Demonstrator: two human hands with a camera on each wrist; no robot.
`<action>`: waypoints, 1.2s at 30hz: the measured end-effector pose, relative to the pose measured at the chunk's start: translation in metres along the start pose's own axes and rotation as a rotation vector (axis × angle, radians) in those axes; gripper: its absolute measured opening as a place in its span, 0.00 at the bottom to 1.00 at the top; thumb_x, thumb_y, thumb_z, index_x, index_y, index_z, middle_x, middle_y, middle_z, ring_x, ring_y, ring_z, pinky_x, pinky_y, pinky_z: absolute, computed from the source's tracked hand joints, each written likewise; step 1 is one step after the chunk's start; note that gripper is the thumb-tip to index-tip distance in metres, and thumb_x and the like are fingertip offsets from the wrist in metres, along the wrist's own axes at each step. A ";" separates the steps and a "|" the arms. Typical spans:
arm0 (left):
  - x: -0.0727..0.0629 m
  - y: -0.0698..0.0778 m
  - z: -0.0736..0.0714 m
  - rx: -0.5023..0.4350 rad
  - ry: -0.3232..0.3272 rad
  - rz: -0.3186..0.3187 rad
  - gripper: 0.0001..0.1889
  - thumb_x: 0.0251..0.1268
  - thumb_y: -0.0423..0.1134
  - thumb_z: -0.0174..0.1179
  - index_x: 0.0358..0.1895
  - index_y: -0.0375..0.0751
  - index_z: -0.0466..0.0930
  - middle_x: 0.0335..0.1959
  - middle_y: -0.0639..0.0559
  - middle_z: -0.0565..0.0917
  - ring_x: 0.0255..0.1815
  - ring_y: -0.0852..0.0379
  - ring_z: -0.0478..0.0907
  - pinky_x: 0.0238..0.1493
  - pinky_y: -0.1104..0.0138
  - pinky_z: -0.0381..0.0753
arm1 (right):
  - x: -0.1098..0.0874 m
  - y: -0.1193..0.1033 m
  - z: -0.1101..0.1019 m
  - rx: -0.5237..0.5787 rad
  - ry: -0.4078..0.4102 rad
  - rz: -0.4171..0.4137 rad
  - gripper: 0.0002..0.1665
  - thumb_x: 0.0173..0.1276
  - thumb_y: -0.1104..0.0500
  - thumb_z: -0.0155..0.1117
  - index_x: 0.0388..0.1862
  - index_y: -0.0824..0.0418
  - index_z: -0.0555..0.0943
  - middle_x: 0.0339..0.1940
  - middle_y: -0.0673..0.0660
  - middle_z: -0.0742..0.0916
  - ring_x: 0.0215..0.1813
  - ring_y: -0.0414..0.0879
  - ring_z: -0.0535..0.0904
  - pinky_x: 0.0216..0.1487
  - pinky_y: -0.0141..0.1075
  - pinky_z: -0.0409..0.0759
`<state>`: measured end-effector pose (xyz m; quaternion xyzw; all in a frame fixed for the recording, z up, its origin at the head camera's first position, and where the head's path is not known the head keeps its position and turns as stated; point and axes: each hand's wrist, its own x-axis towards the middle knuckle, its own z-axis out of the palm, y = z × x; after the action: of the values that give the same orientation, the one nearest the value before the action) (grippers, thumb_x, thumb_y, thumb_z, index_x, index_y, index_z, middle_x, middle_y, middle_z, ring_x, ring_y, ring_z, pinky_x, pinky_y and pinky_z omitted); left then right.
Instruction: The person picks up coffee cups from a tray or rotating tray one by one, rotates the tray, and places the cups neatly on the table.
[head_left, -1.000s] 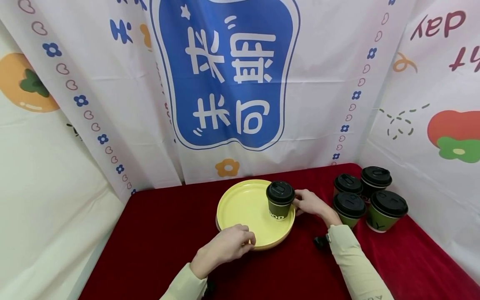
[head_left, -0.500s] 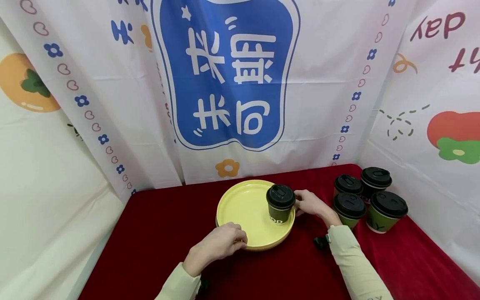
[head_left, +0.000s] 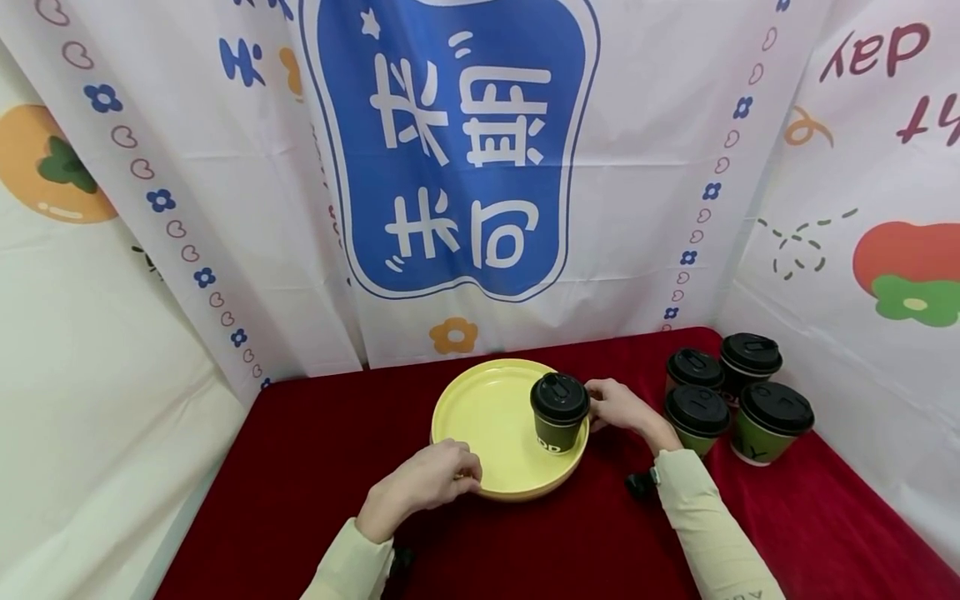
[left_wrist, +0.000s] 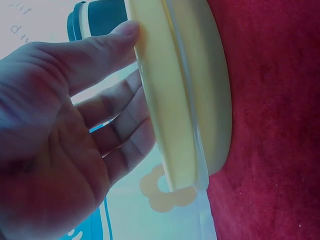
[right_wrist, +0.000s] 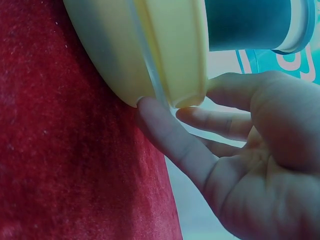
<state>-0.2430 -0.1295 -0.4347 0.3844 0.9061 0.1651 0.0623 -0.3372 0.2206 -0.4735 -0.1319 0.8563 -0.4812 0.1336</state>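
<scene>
A round yellow turntable (head_left: 483, 408) with a raised rim stands on the red cloth. In the wrist views it shows two layers with a thin pale seam between them. On its right side stands a green paper coffee cup (head_left: 557, 429) with a black lid, upright. My left hand (head_left: 427, 479) pinches the near rim; in the left wrist view the thumb (left_wrist: 107, 50) lies at the rim and the fingers reach behind it. At the right edge, my right hand (head_left: 618, 407) holds the turntable, one fingertip against the lower layer and the thumb reaching past the rim.
A group of several lidded coffee cups (head_left: 697, 417) stands at the right, beside my right forearm. The red cloth (head_left: 322, 467) covers the table. White printed curtains (head_left: 630, 192) hang behind and on both sides.
My left hand has moved left along the near rim. The cup on the turntable has shifted toward me, as the top turns clockwise. My right hand has stayed in place.
</scene>
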 end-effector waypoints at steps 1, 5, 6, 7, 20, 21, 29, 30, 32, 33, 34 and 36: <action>0.000 0.000 0.000 -0.010 -0.004 -0.006 0.03 0.66 0.43 0.64 0.33 0.53 0.85 0.30 0.65 0.79 0.31 0.69 0.71 0.35 0.75 0.73 | 0.000 0.000 0.000 -0.001 0.000 0.002 0.11 0.74 0.65 0.52 0.49 0.68 0.79 0.36 0.62 0.84 0.36 0.47 0.84 0.37 0.43 0.87; 0.000 0.004 0.001 -0.025 0.005 -0.026 0.04 0.69 0.45 0.61 0.37 0.54 0.85 0.31 0.64 0.79 0.29 0.70 0.70 0.34 0.75 0.73 | -0.001 -0.001 0.000 -0.011 0.000 0.013 0.11 0.74 0.65 0.52 0.49 0.67 0.79 0.37 0.61 0.84 0.36 0.47 0.84 0.37 0.43 0.87; 0.001 0.005 0.002 -0.019 0.015 -0.027 0.05 0.69 0.46 0.61 0.38 0.54 0.84 0.31 0.64 0.79 0.30 0.70 0.70 0.34 0.75 0.73 | -0.001 -0.001 0.000 -0.013 -0.001 0.011 0.11 0.74 0.65 0.52 0.49 0.67 0.79 0.37 0.61 0.84 0.36 0.47 0.84 0.37 0.43 0.87; 0.001 0.007 0.002 -0.011 0.028 -0.023 0.05 0.70 0.47 0.60 0.39 0.54 0.84 0.31 0.64 0.79 0.30 0.70 0.71 0.35 0.75 0.74 | -0.001 -0.001 0.000 -0.014 0.001 0.011 0.11 0.74 0.66 0.52 0.49 0.67 0.79 0.37 0.61 0.84 0.36 0.47 0.83 0.37 0.43 0.87; 0.010 0.028 0.012 0.073 0.050 0.060 0.11 0.70 0.48 0.60 0.48 0.48 0.84 0.38 0.57 0.82 0.40 0.61 0.79 0.41 0.74 0.77 | 0.000 0.001 -0.001 -0.025 0.001 0.008 0.11 0.73 0.67 0.51 0.49 0.66 0.79 0.37 0.62 0.84 0.35 0.48 0.83 0.36 0.42 0.87; 0.011 0.029 0.013 0.082 0.051 0.065 0.11 0.70 0.48 0.60 0.48 0.48 0.84 0.38 0.56 0.82 0.40 0.62 0.79 0.41 0.74 0.77 | 0.000 0.001 -0.001 -0.027 0.000 0.010 0.11 0.73 0.67 0.51 0.48 0.66 0.79 0.37 0.62 0.84 0.35 0.48 0.83 0.36 0.42 0.87; 0.016 0.034 0.020 0.171 0.082 0.113 0.07 0.68 0.45 0.63 0.45 0.51 0.84 0.35 0.55 0.82 0.34 0.65 0.73 0.36 0.76 0.73 | 0.000 -0.003 0.000 -0.028 0.012 0.023 0.11 0.73 0.67 0.52 0.49 0.66 0.79 0.37 0.61 0.84 0.35 0.47 0.83 0.37 0.43 0.87; 0.017 0.034 0.021 0.188 0.089 0.125 0.06 0.67 0.44 0.64 0.43 0.52 0.84 0.34 0.56 0.82 0.33 0.65 0.73 0.36 0.76 0.73 | 0.000 -0.003 0.000 -0.025 0.014 0.026 0.11 0.73 0.67 0.52 0.49 0.66 0.79 0.37 0.62 0.84 0.35 0.48 0.83 0.37 0.43 0.87; 0.017 0.034 0.022 0.209 0.093 0.136 0.04 0.66 0.43 0.65 0.41 0.53 0.85 0.33 0.57 0.81 0.33 0.65 0.73 0.36 0.76 0.73 | 0.000 -0.003 0.000 -0.027 0.013 0.023 0.11 0.73 0.67 0.52 0.50 0.66 0.79 0.37 0.61 0.84 0.35 0.47 0.83 0.37 0.44 0.87; 0.018 0.034 0.023 0.220 0.092 0.139 0.04 0.66 0.43 0.65 0.41 0.54 0.85 0.33 0.57 0.81 0.34 0.65 0.73 0.36 0.76 0.73 | 0.000 -0.003 0.000 -0.027 0.012 0.022 0.11 0.73 0.67 0.52 0.50 0.66 0.79 0.37 0.61 0.84 0.35 0.47 0.83 0.37 0.44 0.87; 0.018 0.034 0.023 0.226 0.091 0.140 0.03 0.65 0.43 0.65 0.40 0.54 0.85 0.33 0.58 0.81 0.34 0.66 0.73 0.36 0.76 0.73 | 0.000 -0.003 0.000 -0.026 0.012 0.021 0.11 0.73 0.67 0.52 0.50 0.66 0.79 0.37 0.61 0.84 0.35 0.47 0.83 0.37 0.44 0.87; 0.018 0.034 0.024 0.234 0.087 0.140 0.03 0.65 0.42 0.65 0.39 0.55 0.86 0.33 0.59 0.81 0.34 0.66 0.74 0.36 0.77 0.73 | 0.000 -0.003 0.000 -0.028 0.012 0.021 0.11 0.73 0.67 0.52 0.49 0.66 0.79 0.36 0.61 0.83 0.35 0.47 0.83 0.38 0.44 0.87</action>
<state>-0.2271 -0.0888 -0.4450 0.4437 0.8920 0.0787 -0.0340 -0.3365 0.2190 -0.4710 -0.1217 0.8651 -0.4684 0.1318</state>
